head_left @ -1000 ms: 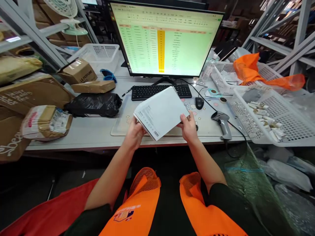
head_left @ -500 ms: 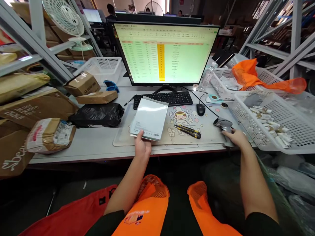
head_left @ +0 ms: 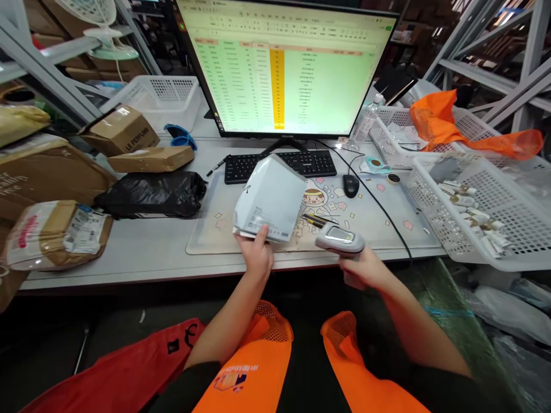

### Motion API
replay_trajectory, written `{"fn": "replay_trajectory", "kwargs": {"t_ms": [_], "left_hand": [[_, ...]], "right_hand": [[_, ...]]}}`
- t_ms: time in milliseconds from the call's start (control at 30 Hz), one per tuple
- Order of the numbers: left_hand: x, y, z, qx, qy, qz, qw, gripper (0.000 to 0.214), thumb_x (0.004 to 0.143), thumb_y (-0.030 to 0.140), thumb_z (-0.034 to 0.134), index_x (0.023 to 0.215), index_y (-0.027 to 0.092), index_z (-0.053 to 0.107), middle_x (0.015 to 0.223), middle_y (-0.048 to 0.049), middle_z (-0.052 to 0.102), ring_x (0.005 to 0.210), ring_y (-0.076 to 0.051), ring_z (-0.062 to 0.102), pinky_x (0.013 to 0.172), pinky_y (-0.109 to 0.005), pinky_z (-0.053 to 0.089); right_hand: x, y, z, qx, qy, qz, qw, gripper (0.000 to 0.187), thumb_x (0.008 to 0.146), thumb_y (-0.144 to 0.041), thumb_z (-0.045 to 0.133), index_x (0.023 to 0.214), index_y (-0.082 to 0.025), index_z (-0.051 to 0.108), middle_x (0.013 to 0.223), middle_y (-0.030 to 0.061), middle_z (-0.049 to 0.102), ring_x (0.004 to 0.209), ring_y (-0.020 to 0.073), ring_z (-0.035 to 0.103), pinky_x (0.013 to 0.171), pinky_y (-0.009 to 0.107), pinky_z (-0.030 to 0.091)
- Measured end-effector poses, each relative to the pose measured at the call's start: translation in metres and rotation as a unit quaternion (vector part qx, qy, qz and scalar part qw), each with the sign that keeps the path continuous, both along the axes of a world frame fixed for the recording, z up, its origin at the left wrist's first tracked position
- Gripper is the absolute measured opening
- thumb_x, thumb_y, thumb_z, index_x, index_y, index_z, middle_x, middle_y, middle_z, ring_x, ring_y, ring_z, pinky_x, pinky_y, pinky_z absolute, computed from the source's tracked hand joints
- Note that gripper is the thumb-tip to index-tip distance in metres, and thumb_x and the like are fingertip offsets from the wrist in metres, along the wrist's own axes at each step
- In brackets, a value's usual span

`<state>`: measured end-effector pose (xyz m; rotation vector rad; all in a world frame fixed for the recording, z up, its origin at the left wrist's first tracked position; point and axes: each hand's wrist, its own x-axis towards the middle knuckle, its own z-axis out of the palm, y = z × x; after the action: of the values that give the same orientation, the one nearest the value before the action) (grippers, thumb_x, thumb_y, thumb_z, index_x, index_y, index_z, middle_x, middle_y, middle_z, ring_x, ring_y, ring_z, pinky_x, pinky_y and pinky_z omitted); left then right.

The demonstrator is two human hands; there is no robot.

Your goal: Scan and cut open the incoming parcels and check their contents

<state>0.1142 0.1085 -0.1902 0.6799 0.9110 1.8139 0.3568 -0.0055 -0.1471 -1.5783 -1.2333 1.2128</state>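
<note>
My left hand [head_left: 259, 255] grips the lower edge of a pale, flat box [head_left: 272, 198], thumb on top. Small print and a barcode run along the box's near edge, and its far end overlaps the keyboard. In my right hand [head_left: 364, 267] is a grey barcode scanner [head_left: 340, 238], its head pointing left toward the box. The scanner's cable [head_left: 387, 215] runs back across the mat. Partly hidden behind the scanner lies a black and yellow utility knife [head_left: 316, 219]. My right fingers wrap around the handle, mostly out of sight.
A monitor [head_left: 279, 74] stands behind the keyboard [head_left: 318, 163] and mouse [head_left: 350, 185]. Cardboard parcels [head_left: 120, 131] and a black plastic package [head_left: 150, 195] crowd the left. White baskets [head_left: 465, 229] line the right, one holding small tubes. A printed mat [head_left: 210, 235] covers the desk.
My right hand has lifted the scanner and carried it left, close to the box. The box is now tilted and nearer the scanner. The head view has dipped slightly.
</note>
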Motion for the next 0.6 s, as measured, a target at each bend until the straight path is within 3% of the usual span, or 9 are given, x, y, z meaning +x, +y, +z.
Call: {"fn": "replay_trajectory", "kwargs": {"t_ms": [133,200,233,300,367,400,433,500,600], "left_hand": [[-0.057,-0.021,-0.008,-0.072,-0.010,0.009,0.997,0.057,0.074,0.028,0.087,0.125,0.028,0.061,0.139,-0.0052,0.071,0.140,-0.025,0.061,0.124,-0.045,0.046],[-0.089,-0.036,-0.014,-0.086,0.006,0.026,0.996,0.054,0.076,0.027,0.084,0.126,0.030,0.065,0.141,-0.0034,0.071,0.146,-0.027,0.056,0.129,-0.047,0.041],[-0.103,-0.043,-0.016,-0.083,0.021,0.038,0.996,0.053,0.078,0.027,0.083,0.128,0.031,0.066,0.144,-0.0020,0.069,0.150,-0.027,0.052,0.131,-0.048,0.039],[-0.125,-0.055,-0.021,-0.069,0.066,0.056,0.994,0.055,0.082,0.030,0.078,0.135,0.034,0.065,0.151,0.0009,0.064,0.157,-0.028,0.043,0.133,-0.050,0.035],[-0.139,-0.062,-0.022,-0.061,0.108,0.060,0.990,0.059,0.084,0.034,0.074,0.142,0.037,0.061,0.154,0.0024,0.062,0.162,-0.028,0.034,0.134,-0.053,0.033],[-0.141,-0.064,-0.021,-0.061,0.118,0.060,0.989,0.062,0.085,0.035,0.073,0.145,0.037,0.059,0.153,0.0027,0.063,0.163,-0.028,0.030,0.135,-0.055,0.032],[-0.142,-0.065,-0.019,-0.063,0.120,0.061,0.989,0.065,0.084,0.035,0.073,0.147,0.038,0.058,0.153,0.0032,0.063,0.164,-0.028,0.029,0.136,-0.055,0.031],[-0.137,-0.066,-0.013,-0.068,0.099,0.079,0.990,0.069,0.082,0.032,0.074,0.148,0.039,0.057,0.154,0.0050,0.062,0.164,-0.028,0.030,0.137,-0.055,0.028],[-0.127,-0.072,-0.008,-0.093,0.061,0.102,0.989,0.070,0.078,0.025,0.077,0.144,0.040,0.061,0.158,0.0061,0.058,0.160,-0.029,0.038,0.136,-0.055,0.029]], "right_hand": [[0.082,0.019,-0.011,-0.042,-0.099,-0.166,0.980,0.047,0.073,-0.055,0.079,0.102,-0.019,0.070,0.075,0.0083,0.074,0.069,0.0281,0.071,0.067,0.041,0.060],[0.125,0.028,-0.015,-0.061,-0.202,-0.206,0.955,0.048,0.076,-0.058,0.073,0.099,-0.016,0.072,0.089,0.0170,0.077,0.087,0.0352,0.074,0.080,0.047,0.060],[0.141,0.032,-0.014,-0.076,-0.278,-0.214,0.934,0.049,0.078,-0.059,0.071,0.098,-0.014,0.074,0.095,0.0213,0.077,0.096,0.0393,0.074,0.087,0.051,0.059],[0.155,0.041,-0.010,-0.084,-0.447,-0.230,0.861,0.053,0.082,-0.061,0.067,0.098,-0.011,0.077,0.107,0.0277,0.075,0.111,0.0462,0.070,0.098,0.057,0.054],[0.142,0.060,-0.001,-0.037,-0.554,-0.241,0.796,0.054,0.090,-0.058,0.061,0.103,-0.009,0.078,0.114,0.0287,0.073,0.117,0.0468,0.066,0.104,0.059,0.050],[0.126,0.077,0.003,0.004,-0.569,-0.224,0.791,0.051,0.094,-0.054,0.056,0.107,-0.009,0.079,0.116,0.0270,0.072,0.118,0.0438,0.066,0.105,0.057,0.049],[0.106,0.098,0.006,0.048,-0.566,-0.194,0.800,0.048,0.098,-0.047,0.052,0.111,-0.010,0.078,0.117,0.0248,0.073,0.118,0.0398,0.066,0.106,0.053,0.050],[0.060,0.152,0.009,0.103,-0.514,-0.061,0.849,0.041,0.100,-0.037,0.050,0.116,-0.011,0.078,0.121,0.0207,0.073,0.117,0.0331,0.067,0.108,0.046,0.051],[0.002,0.232,0.000,0.142,-0.499,0.026,0.854,0.047,0.101,-0.035,0.056,0.137,-0.008,0.070,0.150,0.0233,0.059,0.144,0.0360,0.049,0.124,0.050,0.038]]}}
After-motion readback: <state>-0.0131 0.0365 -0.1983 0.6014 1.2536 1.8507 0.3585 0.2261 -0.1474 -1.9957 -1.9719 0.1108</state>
